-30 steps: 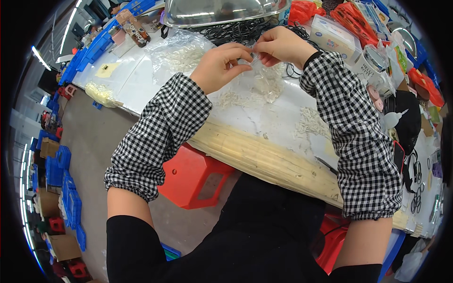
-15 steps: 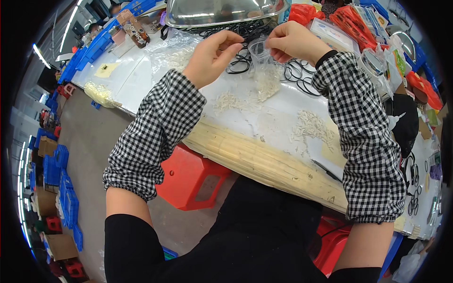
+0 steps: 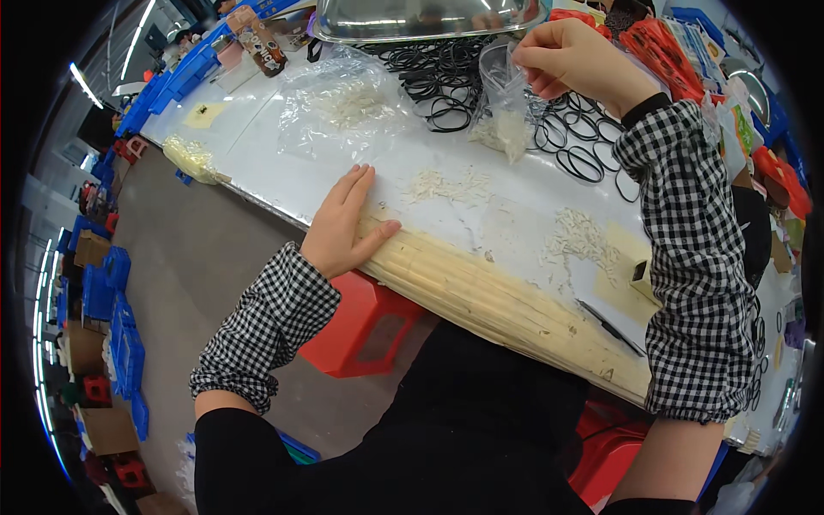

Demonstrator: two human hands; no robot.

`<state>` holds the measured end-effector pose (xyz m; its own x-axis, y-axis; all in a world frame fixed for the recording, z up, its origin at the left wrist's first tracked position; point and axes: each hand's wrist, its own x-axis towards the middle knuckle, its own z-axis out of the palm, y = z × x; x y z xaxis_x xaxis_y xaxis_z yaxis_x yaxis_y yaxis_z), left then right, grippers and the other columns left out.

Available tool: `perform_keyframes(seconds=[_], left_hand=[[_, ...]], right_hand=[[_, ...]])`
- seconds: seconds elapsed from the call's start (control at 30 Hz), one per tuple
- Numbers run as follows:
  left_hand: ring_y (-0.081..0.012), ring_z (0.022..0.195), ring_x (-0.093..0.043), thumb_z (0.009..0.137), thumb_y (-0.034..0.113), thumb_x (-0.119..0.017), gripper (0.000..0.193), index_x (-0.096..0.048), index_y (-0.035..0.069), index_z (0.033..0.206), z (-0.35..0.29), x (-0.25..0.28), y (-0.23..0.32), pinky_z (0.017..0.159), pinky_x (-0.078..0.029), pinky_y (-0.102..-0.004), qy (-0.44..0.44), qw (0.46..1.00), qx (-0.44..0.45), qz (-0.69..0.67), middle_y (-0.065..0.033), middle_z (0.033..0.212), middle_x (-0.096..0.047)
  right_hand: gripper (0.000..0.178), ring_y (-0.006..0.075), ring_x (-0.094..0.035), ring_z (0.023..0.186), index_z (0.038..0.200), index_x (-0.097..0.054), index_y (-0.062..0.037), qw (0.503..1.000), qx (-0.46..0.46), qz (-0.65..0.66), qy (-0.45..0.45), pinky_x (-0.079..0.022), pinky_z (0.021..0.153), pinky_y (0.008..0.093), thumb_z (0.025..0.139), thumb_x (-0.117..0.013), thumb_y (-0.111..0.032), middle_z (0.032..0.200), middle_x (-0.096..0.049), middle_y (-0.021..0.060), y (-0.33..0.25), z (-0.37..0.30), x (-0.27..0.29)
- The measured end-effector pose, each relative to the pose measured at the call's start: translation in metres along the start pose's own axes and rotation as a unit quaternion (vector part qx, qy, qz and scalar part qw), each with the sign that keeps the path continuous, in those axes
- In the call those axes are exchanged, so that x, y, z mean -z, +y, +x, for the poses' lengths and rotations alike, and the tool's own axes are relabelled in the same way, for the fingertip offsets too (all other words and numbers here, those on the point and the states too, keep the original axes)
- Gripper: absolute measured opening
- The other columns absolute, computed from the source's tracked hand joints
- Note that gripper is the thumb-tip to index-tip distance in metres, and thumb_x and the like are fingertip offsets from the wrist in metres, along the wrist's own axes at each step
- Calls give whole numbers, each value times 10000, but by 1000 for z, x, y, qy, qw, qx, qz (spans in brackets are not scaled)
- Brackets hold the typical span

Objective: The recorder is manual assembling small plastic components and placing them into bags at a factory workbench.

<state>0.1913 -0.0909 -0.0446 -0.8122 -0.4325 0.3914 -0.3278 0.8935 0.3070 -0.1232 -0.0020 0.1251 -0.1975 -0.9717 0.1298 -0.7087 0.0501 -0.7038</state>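
Observation:
My right hand pinches the top of a small clear plastic bag. White slivers fill the bag's lower part, and it hangs upright over the far part of the table. My left hand lies with fingers stretched out at the table's near edge, holding nothing. Just beyond it is a loose pile of small white pieces. A second pile of white pieces spreads further right. Black rubber rings lie beside and behind the bag.
A large crumpled clear bag of white pieces lies left of centre. A shiny metal tray stands at the back. A black pen is at the near right. Red bags crowd the far right. A red stool stands below the edge.
My left hand has left the bag's mouth and come down to the near edge, its fingers now flat. My right hand keeps hold of the bag; both appear slightly further right in view.

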Motion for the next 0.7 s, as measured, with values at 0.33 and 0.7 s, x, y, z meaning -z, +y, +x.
perform_keyframes(seconds=[0.33,0.7], left_hand=[[-441,1323,-314,886,490,-538,797,-345,-149,1322,3,-11,-22,1121,-221,-468,-3,995,77,69,-340,1386,-340],[-413,1398,-168,608,600,-767,1255,-125,-78,1446,67,-26,0,1159,-138,-436,-126,989,-70,-18,-307,1481,-189]], right_hand=[[218,55,-606,635,846,-647,-62,1000,-5,1,-9,-523,620,206,894,-617,-272,702,-621,-20,2,-2,-6],[202,63,-611,670,922,-646,-30,999,-27,16,11,-530,627,211,891,-607,-226,750,-625,4,3,-10,-8]])
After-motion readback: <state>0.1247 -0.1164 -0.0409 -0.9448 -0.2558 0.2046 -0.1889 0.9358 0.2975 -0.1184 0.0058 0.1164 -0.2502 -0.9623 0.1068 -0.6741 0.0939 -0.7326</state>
